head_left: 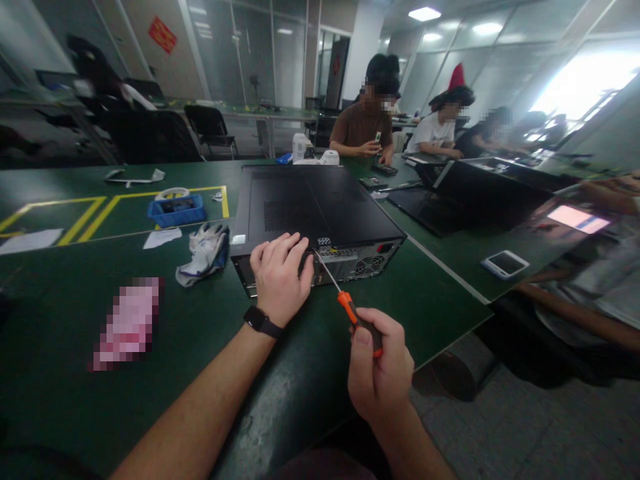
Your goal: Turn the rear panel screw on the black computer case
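While left hand (281, 277) rests flat on black PC case (313, 207), right hand (380, 370) grips orange-handled screwdriver (345, 303).

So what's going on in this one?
A person sits at a green table with a black computer case lying flat. The left hand rests on the case's rear edge. The right hand holds an orange-handled screwdriver, its tip at the back panel near the top edge. Gloves lie beside the case. Other people work further along.
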Motion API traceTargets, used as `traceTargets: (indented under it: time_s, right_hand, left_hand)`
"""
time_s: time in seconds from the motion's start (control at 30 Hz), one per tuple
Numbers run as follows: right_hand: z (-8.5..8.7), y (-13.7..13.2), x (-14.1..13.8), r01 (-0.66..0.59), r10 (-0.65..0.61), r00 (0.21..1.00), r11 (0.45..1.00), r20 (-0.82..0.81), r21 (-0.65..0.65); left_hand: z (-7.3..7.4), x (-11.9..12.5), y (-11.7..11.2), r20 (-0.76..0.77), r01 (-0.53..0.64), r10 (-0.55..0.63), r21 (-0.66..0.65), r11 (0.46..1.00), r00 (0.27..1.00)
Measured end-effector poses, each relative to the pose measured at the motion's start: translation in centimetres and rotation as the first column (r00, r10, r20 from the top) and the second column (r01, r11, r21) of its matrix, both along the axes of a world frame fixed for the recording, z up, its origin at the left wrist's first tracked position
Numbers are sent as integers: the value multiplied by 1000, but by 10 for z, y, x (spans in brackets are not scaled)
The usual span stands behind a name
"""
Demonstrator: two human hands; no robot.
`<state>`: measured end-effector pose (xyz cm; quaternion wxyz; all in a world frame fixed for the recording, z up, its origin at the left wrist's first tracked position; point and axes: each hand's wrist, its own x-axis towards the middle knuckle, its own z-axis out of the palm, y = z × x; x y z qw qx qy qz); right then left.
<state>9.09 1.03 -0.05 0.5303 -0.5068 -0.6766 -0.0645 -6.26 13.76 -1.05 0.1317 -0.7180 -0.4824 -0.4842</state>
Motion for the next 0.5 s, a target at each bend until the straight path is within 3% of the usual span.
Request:
traceTargets:
  time_s: [0.3,0.5]
  right_hand:
    - [3,-3,1,-69,69,998,998,4,11]
    - [2,-1,1,-40,39,999,999,21,28]
  left_hand:
    - [1,0,-1,16,11,-10,-38,999,1000]
    - [2,0,-2,14,5,-4,-39,999,1000]
